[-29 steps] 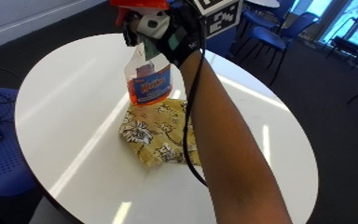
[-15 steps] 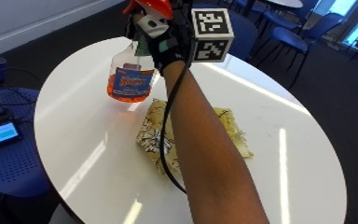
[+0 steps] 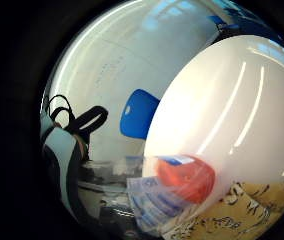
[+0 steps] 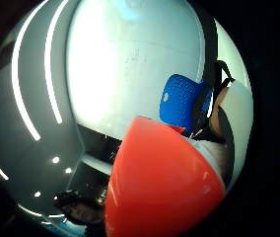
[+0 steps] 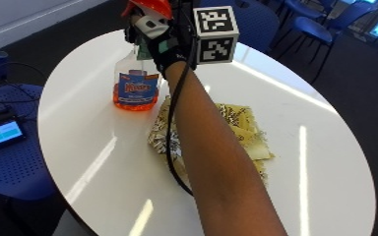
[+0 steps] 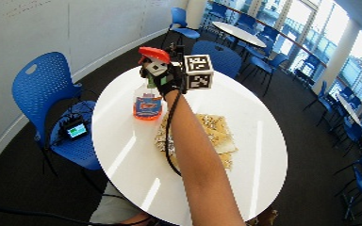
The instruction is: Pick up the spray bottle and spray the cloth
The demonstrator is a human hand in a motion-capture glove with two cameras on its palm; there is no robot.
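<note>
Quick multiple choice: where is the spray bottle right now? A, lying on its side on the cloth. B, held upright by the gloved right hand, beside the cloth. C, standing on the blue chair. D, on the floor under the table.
B: the gloved right hand grips the spray bottle by its neck, upright, above the white table next to the yellow patterned cloth.

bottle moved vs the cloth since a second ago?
Yes. The spray bottle, gripped by the gloved right hand, was over the cloth's edge a second ago; now it hangs beside the cloth, above bare table.
</note>
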